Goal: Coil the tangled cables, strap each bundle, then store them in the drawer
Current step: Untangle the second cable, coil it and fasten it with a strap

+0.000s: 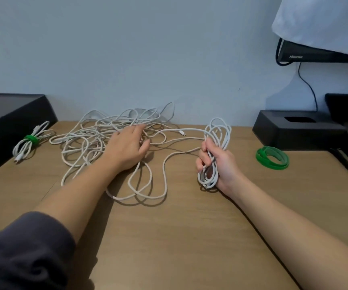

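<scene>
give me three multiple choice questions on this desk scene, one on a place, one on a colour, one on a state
1. Where does the strapped bundle lie?
A) far left, by the black box
B) far right
C) at the near edge

2. What colour is the strap roll?
A) red
B) green
C) blue

3. What is the right hand doing?
A) lying flat
B) gripping a partly coiled cable
C) pointing

Answers:
1 A, it lies beside the box at the left.
2 B, the roll is bright green.
3 B, its fingers curl round the loops.
</scene>
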Motion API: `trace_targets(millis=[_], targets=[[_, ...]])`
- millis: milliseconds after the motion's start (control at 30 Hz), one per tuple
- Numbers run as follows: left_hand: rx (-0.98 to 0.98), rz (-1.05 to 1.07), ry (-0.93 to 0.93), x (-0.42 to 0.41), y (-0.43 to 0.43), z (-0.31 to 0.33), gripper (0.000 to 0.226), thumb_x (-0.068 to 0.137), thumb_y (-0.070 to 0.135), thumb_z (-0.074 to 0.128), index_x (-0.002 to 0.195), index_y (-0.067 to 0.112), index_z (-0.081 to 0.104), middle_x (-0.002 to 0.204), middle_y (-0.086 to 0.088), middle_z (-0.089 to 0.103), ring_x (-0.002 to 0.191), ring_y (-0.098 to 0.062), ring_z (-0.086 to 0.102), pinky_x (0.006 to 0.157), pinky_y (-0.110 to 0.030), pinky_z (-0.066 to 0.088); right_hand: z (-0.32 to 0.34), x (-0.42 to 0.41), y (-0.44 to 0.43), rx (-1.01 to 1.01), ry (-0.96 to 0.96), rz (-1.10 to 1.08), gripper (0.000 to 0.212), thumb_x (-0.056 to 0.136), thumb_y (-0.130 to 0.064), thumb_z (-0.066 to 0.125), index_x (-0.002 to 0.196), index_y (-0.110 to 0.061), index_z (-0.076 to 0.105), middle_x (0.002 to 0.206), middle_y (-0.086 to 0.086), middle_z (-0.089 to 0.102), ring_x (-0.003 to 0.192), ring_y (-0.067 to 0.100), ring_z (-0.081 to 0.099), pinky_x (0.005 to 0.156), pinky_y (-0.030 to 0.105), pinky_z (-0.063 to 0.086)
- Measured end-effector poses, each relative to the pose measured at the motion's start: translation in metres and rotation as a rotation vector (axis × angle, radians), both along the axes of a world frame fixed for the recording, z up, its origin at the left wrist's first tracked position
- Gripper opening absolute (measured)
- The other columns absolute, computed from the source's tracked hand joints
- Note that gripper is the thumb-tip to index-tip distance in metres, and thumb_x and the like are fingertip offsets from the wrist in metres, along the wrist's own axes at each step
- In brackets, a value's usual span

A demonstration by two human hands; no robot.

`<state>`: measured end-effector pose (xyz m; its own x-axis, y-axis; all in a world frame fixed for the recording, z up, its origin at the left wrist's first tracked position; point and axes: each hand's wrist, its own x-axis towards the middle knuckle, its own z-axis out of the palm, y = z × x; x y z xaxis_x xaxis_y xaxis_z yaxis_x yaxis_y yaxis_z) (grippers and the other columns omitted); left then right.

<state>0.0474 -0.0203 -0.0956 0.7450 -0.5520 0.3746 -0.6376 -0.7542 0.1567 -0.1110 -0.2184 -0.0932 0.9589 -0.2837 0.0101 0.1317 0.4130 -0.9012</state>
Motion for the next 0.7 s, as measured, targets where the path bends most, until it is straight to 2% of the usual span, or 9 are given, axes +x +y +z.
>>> trace_targets(millis=[100,167,267,367,433,467,533,567,700], targets=[[-0.017,0.084,-0.146,-0.01,-0.013,0.007,0.048,0.094,0.044,0.039,0.139,0.027,0.045,0.132,-0.002,0.055,0.124,-0.023,0.045,0.097,-0.044,0.026,0.002,0.001,0.001,-0.014,-0.042,0.042,0.032,0.103,-0.026,0.037,0.076,-0.01,0.045,0.049,0.001,0.037,0.043,0.018,0.05,0.049,0.027,0.041],[0.007,0.018,-0.2,-0.011,-0.022,0.007,0.038,0.096,0.043,0.046,0.132,0.033,0.053,0.129,0.004,0.055,0.124,-0.02,0.044,0.1,-0.046,0.021,0.004,0.0,0.003,-0.031,-0.092,0.066,0.029,0.099,-0.027,0.04,0.076,-0.01,0.045,0.049,0.001,0.037,0.043,0.019,0.049,0.051,0.028,0.04],[-0.007,-0.113,-0.128,-0.008,-0.026,0.007,0.025,0.097,0.037,0.046,0.114,0.033,0.065,0.126,0.009,0.057,0.123,-0.015,0.043,0.104,-0.047,0.017,0.007,-0.003,0.004,-0.002,-0.147,0.071,0.029,0.098,-0.029,0.039,0.076,-0.011,0.046,0.049,0.001,0.038,0.043,0.018,0.048,0.05,0.028,0.039],[-0.106,-0.174,-0.087,-0.007,-0.023,0.001,0.024,0.096,0.032,0.044,0.102,0.028,0.066,0.115,0.009,0.062,0.117,-0.015,0.048,0.106,-0.045,0.02,0.01,-0.004,0.0,0.068,-0.167,0.021,0.033,0.102,-0.027,0.035,0.075,-0.011,0.046,0.05,0.0,0.037,0.043,0.017,0.046,0.047,0.025,0.04],[-0.224,-0.24,-0.045,-0.011,-0.018,0.001,0.025,0.095,0.03,0.039,0.095,0.022,0.063,0.097,0.007,0.065,0.101,-0.019,0.057,0.097,-0.04,0.032,0.01,-0.004,-0.002,0.083,-0.167,-0.013,0.033,0.103,-0.026,0.035,0.075,-0.011,0.046,0.05,0.001,0.037,0.043,0.018,0.045,0.046,0.025,0.04],[-0.305,-0.275,-0.005,-0.016,-0.016,0.003,0.025,0.096,0.03,0.037,0.093,0.019,0.059,0.087,0.005,0.064,0.089,-0.021,0.059,0.086,-0.037,0.038,0.009,-0.003,-0.002,0.073,-0.161,-0.026,0.034,0.103,-0.026,0.037,0.074,-0.011,0.046,0.05,0.001,0.037,0.044,0.017,0.045,0.047,0.025,0.04],[-0.454,-0.331,0.06,-0.028,-0.016,0.008,0.025,0.099,0.029,0.034,0.092,0.013,0.052,0.076,0.0,0.059,0.072,-0.021,0.055,0.067,-0.036,0.039,0.009,-0.002,0.001,0.05,-0.146,-0.038,0.034,0.102,-0.026,0.04,0.071,-0.012,0.045,0.051,0.001,0.036,0.045,0.017,0.043,0.048,0.026,0.038],[-0.487,-0.359,0.073,-0.033,-0.015,0.011,0.024,0.1,0.03,0.033,0.094,0.014,0.05,0.074,-0.001,0.056,0.069,-0.018,0.053,0.064,-0.034,0.037,0.01,-0.002,0.003,0.052,-0.144,-0.039,0.035,0.102,-0.026,0.04,0.07,-0.012,0.043,0.05,0.001,0.035,0.045,0.016,0.041,0.049,0.026,0.037],[-0.347,-0.406,0.083,-0.032,-0.006,0.003,0.02,0.098,0.031,0.037,0.099,0.019,0.053,0.081,0.006,0.054,0.073,-0.008,0.048,0.065,-0.024,0.037,0.017,-0.004,0.004,0.162,-0.196,-0.044,0.034,0.099,-0.029,0.04,0.068,-0.015,0.038,0.047,-0.002,0.032,0.042,0.014,0.035,0.046,0.025,0.031]])
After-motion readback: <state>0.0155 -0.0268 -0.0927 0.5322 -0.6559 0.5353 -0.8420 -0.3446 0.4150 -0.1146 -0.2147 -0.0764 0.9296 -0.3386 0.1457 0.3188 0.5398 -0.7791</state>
